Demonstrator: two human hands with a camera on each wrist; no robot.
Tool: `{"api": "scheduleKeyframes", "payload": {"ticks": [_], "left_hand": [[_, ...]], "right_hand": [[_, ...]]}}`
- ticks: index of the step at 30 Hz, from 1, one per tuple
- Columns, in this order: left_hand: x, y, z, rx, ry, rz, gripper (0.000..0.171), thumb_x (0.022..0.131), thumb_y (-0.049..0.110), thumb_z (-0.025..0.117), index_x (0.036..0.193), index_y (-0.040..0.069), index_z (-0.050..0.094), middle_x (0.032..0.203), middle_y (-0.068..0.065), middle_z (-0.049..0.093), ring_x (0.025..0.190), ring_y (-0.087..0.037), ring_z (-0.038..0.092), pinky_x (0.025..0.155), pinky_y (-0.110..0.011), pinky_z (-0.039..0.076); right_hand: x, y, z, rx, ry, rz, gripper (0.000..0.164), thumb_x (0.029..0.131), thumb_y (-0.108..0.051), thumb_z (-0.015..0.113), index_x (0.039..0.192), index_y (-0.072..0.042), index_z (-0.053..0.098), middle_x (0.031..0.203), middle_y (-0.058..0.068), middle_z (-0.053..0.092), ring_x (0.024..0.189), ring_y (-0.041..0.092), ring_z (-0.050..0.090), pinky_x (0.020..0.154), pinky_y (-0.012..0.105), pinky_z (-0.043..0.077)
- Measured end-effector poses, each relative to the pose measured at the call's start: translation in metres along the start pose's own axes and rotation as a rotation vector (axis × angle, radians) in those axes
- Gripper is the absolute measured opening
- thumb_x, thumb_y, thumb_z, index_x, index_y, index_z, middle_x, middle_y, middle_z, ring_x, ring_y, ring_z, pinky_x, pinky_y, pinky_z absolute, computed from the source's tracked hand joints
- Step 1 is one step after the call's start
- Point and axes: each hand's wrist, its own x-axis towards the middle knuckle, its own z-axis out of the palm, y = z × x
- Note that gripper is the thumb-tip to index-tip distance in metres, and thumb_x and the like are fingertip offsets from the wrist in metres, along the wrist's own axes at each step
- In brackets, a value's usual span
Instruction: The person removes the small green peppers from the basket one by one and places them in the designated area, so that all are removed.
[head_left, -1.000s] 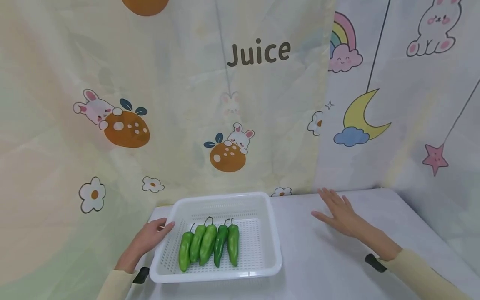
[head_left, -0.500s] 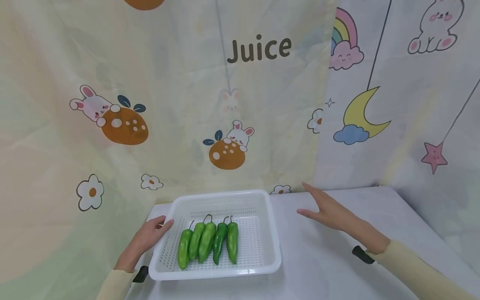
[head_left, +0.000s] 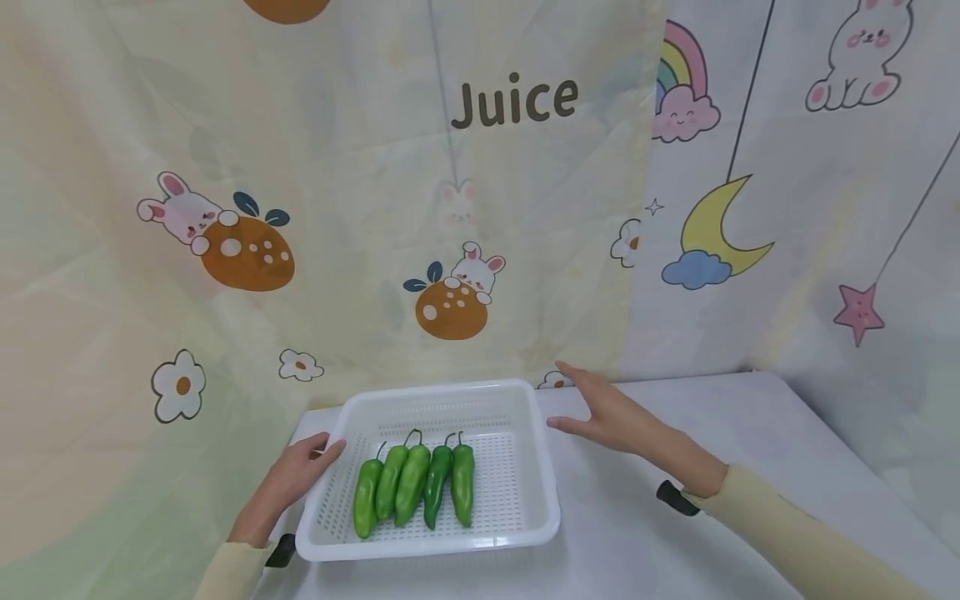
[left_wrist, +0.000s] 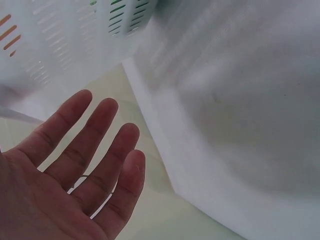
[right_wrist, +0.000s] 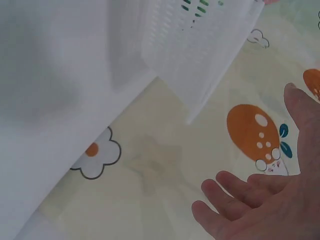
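Note:
A white perforated plastic basket (head_left: pixel 517 533) stands on the table, with several green peppers (head_left: pixel 412 483) side by side in its left and middle part. My left hand (head_left: pixel 292 475) is at the basket's left rim, its thumb over or near the edge. In the left wrist view, the fingers (left_wrist: pixel 95 145) of that hand are loosely extended outside the slotted wall, gripping nothing. Just off the right rim, my right hand (head_left: pixel 615 417) hovers with thumb and fingers spread apart. Its relaxed fingers (right_wrist: pixel 235 192) show in the right wrist view, apart from the basket wall.
A white cloth covers the table (head_left: pixel 712 442). Behind it hangs a printed curtain (head_left: pixel 360 208) with rabbits, oranges and flowers, and it continues along the left. Another hanging sheet (head_left: pixel 795 317) closes off the right side.
My right hand has moved left across the table, from well beside the basket to close by its right rim. The left hand, basket and peppers stay in place.

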Motion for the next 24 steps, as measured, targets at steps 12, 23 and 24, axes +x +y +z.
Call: {"api": "scheduleKeyframes", "payload": {"ticks": [12,23,24], "left_hand": [[0.0,-0.001,0.001,-0.004,0.003,-0.011,0.063,0.097,0.06,0.055,0.129,0.006,0.058,0.108,-0.01,0.071,0.086,-0.017,0.07,0.069,-0.037,0.063],[-0.001,0.0,0.002,-0.038,-0.001,-0.01,0.064,0.097,0.06,0.055,0.13,0.005,0.057,0.104,-0.009,0.071,0.08,-0.016,0.07,0.065,-0.035,0.063],[-0.001,0.0,0.002,-0.043,-0.001,-0.01,0.064,0.097,0.059,0.056,0.131,0.005,0.057,0.104,-0.009,0.071,0.081,-0.016,0.07,0.065,-0.035,0.063]], "right_hand": [[0.026,-0.046,0.011,0.005,-0.069,-0.082,0.096,0.086,-0.062,0.07,0.158,-0.012,0.03,0.159,0.012,0.039,0.144,0.033,0.042,0.112,0.055,0.045],[0.048,-0.083,0.03,-0.071,-0.186,-0.111,0.092,0.087,-0.062,0.069,0.157,-0.014,0.033,0.156,0.012,0.044,0.143,0.032,0.045,0.113,0.052,0.045],[0.05,-0.086,0.031,-0.079,-0.192,-0.112,0.092,0.087,-0.062,0.068,0.157,-0.014,0.033,0.156,0.012,0.044,0.142,0.032,0.045,0.113,0.052,0.045]]}}
